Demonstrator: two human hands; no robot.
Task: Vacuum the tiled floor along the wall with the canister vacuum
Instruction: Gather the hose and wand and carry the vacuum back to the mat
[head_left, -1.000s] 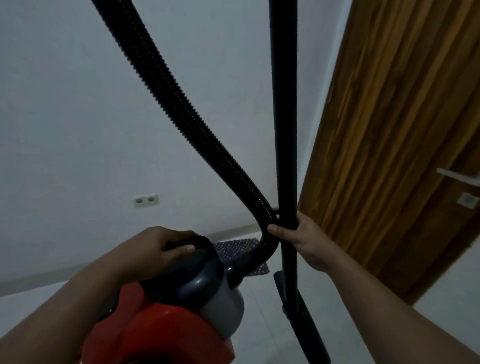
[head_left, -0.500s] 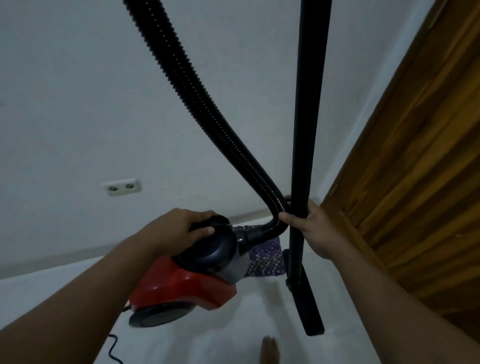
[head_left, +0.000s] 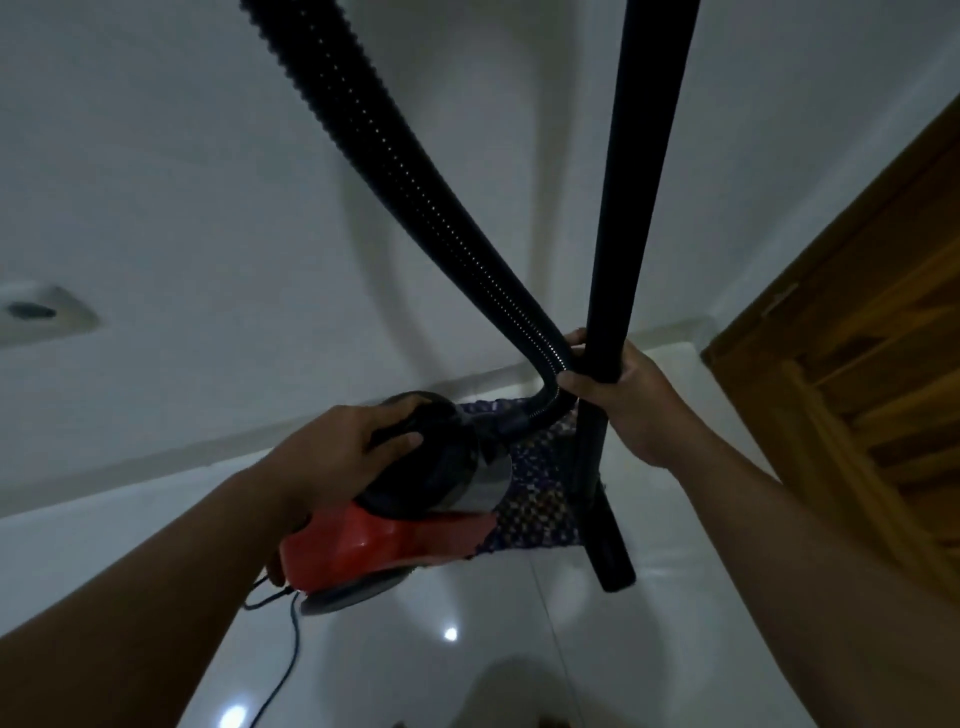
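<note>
**Caller:** Both hands are busy. Left hand (head_left: 337, 457) is wrapped over the black top handle of the canister vacuum (head_left: 395, 525), fingers curled round it, body apparently carried clear of the tiled floor (head_left: 519, 649). Right hand (head_left: 628, 405) is closed round the wand (head_left: 628, 208), at about two o'clock from the canister.

**Analyst:** Where does everything sit?

**Caller:** Canister dead centre, red shell below, dark dome on top. Ribbed hose (head_left: 395, 156) leaves its front, bends just beside the right hand, then climbs off toward eleven o'clock. Wand runs twelve to six, its open tip (head_left: 615, 566) low, close to the floor. Behind them, a patterned mat (head_left: 540, 514) by the white wall (head_left: 182, 182). Wooden door (head_left: 857, 389) at three o'clock.

**Analyst:** How will it handle?

**Caller:** One hand carries that canister, so I'd call it compact and fairly light, though the weight hangs off the handle and may swing. Top handle is the right hold. Wand is rigid, good for steering from mid-length. Hose is soft and springy; it'll tug back.

**Analyst:** Anything trailing?

**Caller:** Power cord (head_left: 291, 639) dangles from the rear toward seven o'clock, a snag risk.

**Analyst:** Dust container?

**Caller:** Sealed inside the shell. Contents can't be seen.
</note>
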